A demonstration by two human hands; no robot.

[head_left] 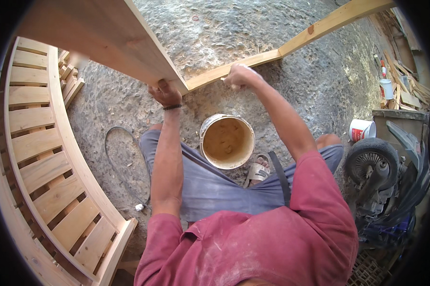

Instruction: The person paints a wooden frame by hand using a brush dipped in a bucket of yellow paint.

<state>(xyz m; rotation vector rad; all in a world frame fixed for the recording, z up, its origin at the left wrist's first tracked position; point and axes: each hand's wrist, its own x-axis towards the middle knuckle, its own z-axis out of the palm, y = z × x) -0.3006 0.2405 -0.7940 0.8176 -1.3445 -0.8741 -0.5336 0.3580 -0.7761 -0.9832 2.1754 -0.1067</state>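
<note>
My left hand (165, 93) grips the lower corner of a pale wooden frame (129, 45) that rises in front of me. My right hand (239, 75) is closed against the frame's bottom rail (272, 55), fingers curled; a small item may be in it, too hidden to tell. Between my knees on the ground stands a white bucket (227, 140) holding tan paste. A dark band circles my left wrist.
A slatted wooden panel (43, 157) lies at the left. A dark cable (117, 157) loops on the rough stone floor. A motor scooter (382, 176) is parked at the right, with a small white tub (361, 129) and scrap timber (405, 90) behind it.
</note>
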